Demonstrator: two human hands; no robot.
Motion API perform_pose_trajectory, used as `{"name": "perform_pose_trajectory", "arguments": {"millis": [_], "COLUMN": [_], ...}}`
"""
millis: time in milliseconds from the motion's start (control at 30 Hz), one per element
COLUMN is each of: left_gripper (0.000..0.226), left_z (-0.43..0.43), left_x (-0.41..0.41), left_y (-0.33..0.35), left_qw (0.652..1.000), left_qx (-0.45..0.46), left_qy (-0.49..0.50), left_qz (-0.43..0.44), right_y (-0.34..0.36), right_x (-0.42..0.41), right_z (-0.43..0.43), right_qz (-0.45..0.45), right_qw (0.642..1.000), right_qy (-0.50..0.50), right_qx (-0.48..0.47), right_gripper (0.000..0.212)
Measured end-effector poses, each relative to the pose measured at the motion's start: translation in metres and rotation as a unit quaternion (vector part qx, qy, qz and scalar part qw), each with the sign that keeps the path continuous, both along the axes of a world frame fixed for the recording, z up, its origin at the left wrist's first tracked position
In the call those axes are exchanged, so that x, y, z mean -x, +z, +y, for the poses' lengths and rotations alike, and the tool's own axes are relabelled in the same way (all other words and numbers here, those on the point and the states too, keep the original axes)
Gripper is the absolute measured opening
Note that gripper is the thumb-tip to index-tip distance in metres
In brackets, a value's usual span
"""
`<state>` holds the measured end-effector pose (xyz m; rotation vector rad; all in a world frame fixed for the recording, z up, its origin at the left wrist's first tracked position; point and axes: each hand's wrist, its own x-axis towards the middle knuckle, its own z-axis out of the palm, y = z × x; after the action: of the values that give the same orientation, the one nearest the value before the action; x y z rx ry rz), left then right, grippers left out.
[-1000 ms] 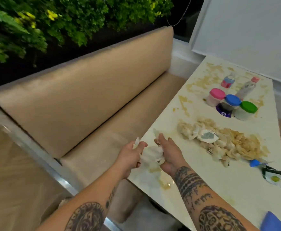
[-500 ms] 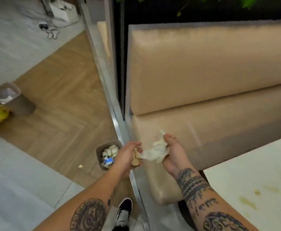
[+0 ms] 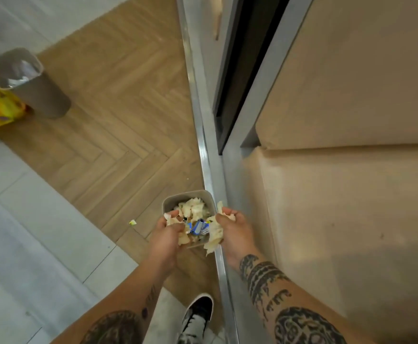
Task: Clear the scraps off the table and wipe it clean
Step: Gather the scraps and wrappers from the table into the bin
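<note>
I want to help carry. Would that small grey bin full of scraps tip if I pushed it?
Probably light: the small grey bin holds mostly crumpled tissue scraps. It looks taller than wide, so a push near its rim might tip it.

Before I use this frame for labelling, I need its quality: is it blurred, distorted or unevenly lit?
Head view: wide-angle bending bows the metal floor strip; motion blur softens the bench seat and the edges; both hands and the small bin stay readable; lighting is warm and soft, with dim shadow at lower right and no harsh glare.
</note>
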<state>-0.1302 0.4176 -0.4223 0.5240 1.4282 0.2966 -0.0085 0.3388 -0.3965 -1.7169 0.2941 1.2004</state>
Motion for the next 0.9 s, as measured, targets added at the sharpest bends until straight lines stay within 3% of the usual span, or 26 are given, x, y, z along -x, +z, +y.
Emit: {"name": "perform_pose_trajectory", "arguments": {"millis": [167, 300, 367, 433, 533, 633, 900], "left_gripper": [0.025, 0.027, 0.027, 0.030, 0.031, 0.027, 0.022], "left_z": [0.018, 0.019, 0.013, 0.009, 0.001, -0.005, -0.047], "left_x": [0.001, 0.000, 0.002, 0.002, 0.002, -0.009, -0.075], "left_y": [-0.072, -0.097, -0.097, -0.091, -0.075, -0.046, 0.095], "left_qw": [1.000, 0.998, 0.998, 0.998, 0.998, 0.997, 0.982], "left_qx": [-0.016, -0.021, -0.040, -0.040, -0.010, 0.004, -0.045], "left_qy": [-0.003, -0.054, -0.056, -0.056, -0.049, -0.067, -0.178], "left_qz": [-0.012, -0.020, -0.011, 0.001, 0.029, 0.023, -0.038], "right_y": [-0.072, -0.114, -0.131, -0.129, -0.094, -0.057, 0.095], "right_x": [0.006, 0.005, 0.002, -0.001, -0.005, -0.006, -0.027], "right_z": [0.038, 0.043, 0.031, 0.019, 0.001, -0.017, -0.056], "right_qz": [-0.063, 0.007, 0.029, 0.035, 0.002, -0.002, -0.122], "right_qw": [0.998, 0.997, 0.993, 0.990, 0.990, 0.995, 0.991], "right_qy": [0.028, 0.081, 0.100, 0.101, 0.109, 0.057, -0.041], "right_qx": [-0.011, 0.016, 0.053, 0.090, 0.093, 0.085, 0.038], "right_gripper": [0.022, 0.071, 0.077, 0.070, 0.030, 0.010, 0.015]}}
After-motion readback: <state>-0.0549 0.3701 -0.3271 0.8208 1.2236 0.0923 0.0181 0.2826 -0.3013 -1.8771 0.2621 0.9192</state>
